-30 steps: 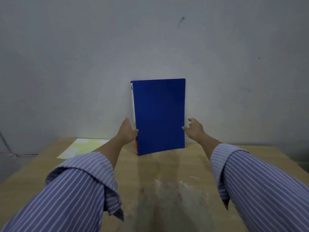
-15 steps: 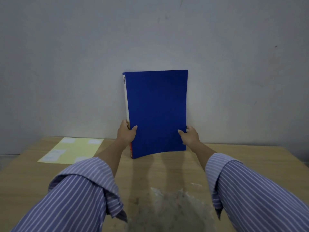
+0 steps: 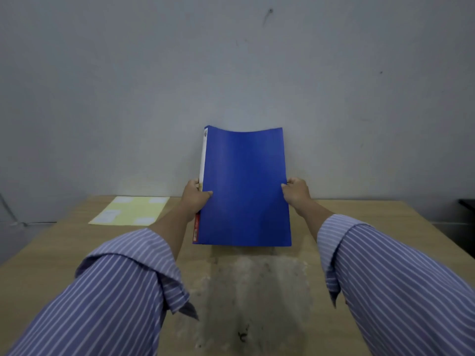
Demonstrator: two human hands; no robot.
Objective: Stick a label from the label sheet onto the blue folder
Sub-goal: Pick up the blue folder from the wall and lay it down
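Head view shows both arms stretched forward in striped sleeves, with the blue folder (image 3: 245, 186) held between them above the counter (image 3: 64, 242). The left hand (image 3: 195, 199) is closed on the spine edge, thumb laid on the front cover and the fingers behind. The right hand (image 3: 295, 192) grips the opposite edge in the same way, thumb in front. The folder is tilted, its top toward the wall (image 3: 231, 60) and its cover slightly bowed. The yellow label sheet (image 3: 131, 214) lies flat on the counter at far left, well apart from the folder.
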